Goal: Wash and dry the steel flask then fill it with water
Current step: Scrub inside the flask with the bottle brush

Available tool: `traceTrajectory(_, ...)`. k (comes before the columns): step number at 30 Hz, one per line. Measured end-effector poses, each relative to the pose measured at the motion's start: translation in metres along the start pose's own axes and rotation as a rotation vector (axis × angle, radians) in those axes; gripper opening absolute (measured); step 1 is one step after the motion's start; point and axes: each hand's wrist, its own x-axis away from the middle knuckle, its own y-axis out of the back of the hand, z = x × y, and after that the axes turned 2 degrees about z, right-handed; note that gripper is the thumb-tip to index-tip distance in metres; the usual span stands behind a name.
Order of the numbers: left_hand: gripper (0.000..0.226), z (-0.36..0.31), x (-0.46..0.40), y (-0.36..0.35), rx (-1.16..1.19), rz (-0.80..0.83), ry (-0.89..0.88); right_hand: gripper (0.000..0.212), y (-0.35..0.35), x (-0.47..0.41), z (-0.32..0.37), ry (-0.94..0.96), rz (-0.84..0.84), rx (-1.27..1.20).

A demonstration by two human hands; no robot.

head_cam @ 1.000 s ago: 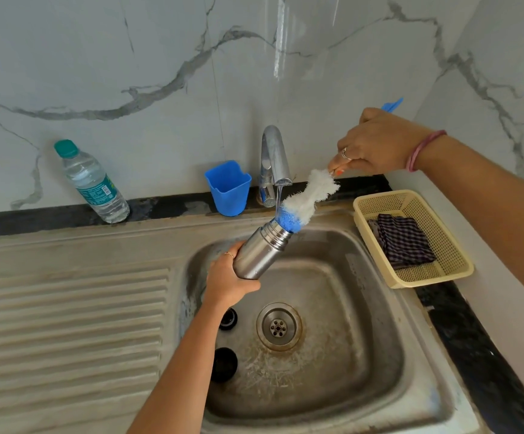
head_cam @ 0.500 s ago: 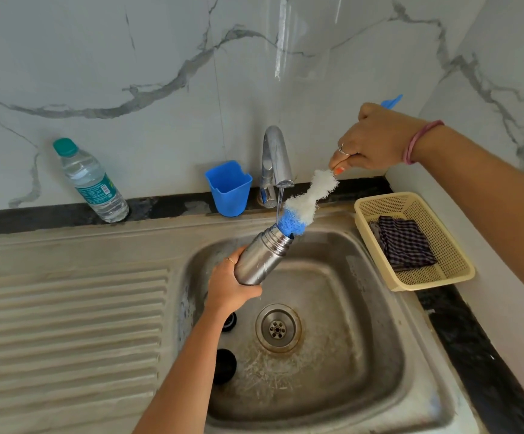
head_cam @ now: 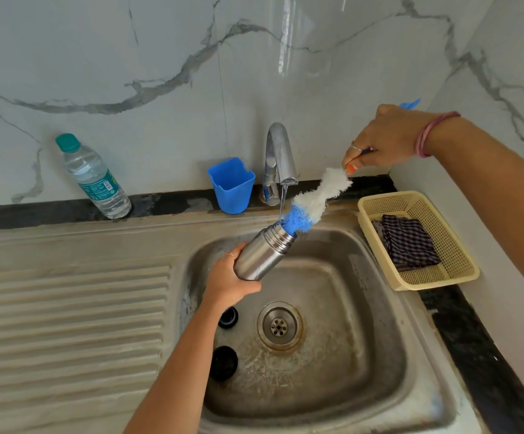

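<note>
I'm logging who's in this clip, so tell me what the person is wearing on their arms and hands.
Both forearms are bare, with no sleeves in view. The right hand has a thin ring on one finger, orange polish on a visible nail, and a pink band at the wrist. The left hand wears a thin ring.

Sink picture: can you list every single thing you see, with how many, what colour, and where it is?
steel flask: one, silver, tilted over the basin, mouth under the tap
bottle brush: one, white and blue bristles, blue tip at the flask mouth
tap: one, chrome, behind the basin, thin stream running
sink: one, steel, with ribbed drainboard on the left
black caps: two, in the basin, left of the drain
blue cup: one, left of the tap
water bottle: one, clear, green cap, back ledge
basket: one, cream, right of the sink
checked cloth: one, dark, folded in the basket
left hand: grips the flask base
right hand: grips the brush handle
</note>
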Motion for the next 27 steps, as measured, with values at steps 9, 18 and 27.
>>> traceTrajectory(9, 0.091, 0.005, 0.008, -0.019, -0.068, -0.219, -0.14, 0.023, 0.002, -0.006, -0.008, -0.067, 0.145, -0.164)
traceTrajectory(18, 0.093, 0.006, 0.008, 0.008, 0.024, 0.15, 0.012, 0.044, -0.03, 0.003, -0.012, 0.266, -0.445, 0.059)
traceTrajectory(27, 0.088, 0.007, 0.003, 0.014, 0.032, 0.288, 0.03, 0.042, -0.018, 0.006, -0.014, 0.188, -0.289, 0.028)
